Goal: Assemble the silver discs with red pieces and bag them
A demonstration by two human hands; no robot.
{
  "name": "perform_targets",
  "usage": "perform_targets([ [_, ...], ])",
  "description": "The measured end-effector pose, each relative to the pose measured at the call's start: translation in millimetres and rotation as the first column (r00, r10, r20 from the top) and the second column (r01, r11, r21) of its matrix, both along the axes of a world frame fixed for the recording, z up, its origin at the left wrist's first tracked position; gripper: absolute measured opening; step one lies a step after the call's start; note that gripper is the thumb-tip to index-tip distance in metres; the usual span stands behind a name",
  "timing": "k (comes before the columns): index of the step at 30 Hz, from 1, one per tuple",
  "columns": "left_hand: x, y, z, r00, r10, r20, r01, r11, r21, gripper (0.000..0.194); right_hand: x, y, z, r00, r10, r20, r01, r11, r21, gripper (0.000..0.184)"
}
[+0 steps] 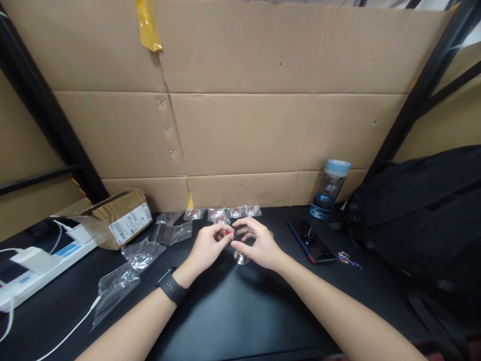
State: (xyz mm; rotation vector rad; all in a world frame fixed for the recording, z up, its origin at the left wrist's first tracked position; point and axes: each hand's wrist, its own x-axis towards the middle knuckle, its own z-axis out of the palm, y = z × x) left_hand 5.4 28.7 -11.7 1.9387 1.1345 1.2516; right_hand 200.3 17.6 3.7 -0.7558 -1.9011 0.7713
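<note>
Obscuring part of a metal piece (241, 258) is the right hand (263, 245).

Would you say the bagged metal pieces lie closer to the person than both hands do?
No, the bagged metal pieces lie beyond the left hand and right hand, near the cardboard wall.

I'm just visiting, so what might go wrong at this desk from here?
The small part at the fingertips of the left hand might slip and drop onto the metal piece below.

The bottle stands upright near the phone; if knocked, it could topple onto it.

Loose clear bags lie to the left, so something small that rolls there might be hard to spot.
</note>
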Motion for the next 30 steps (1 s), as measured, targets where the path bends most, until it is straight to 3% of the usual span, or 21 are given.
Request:
perform_targets([
  [5,-1,0,0.7,0.997,-0.072,0.035,0.072,0.997,-0.016,0.012,1,3,-2.5,0.999,-0.028,-0.021,0.028,1.000,0.013,0.040],
  [12,2,1,-3.9,0.989,-0.047,0.139,0.053,0.998,-0.044,0.017,0,3,-2.4,0.998,0.024,-0.059,-0.026,0.998,-0.049,0.042],
  [18,3,5,-8.3,0.964,-0.082,0.252,0.113,0.987,-0.111,0.021,0,2,-2.7,0.997,0.027,-0.070,-0.030,0.999,-0.044,0.044],
  [30,-4,2,2.8,0.997,-0.050,-0.059,0.049,0.999,-0.014,0.014,-2,3,-6.3,0.996,-0.025,-0.081,0.021,0.999,-0.047,0.048],
])
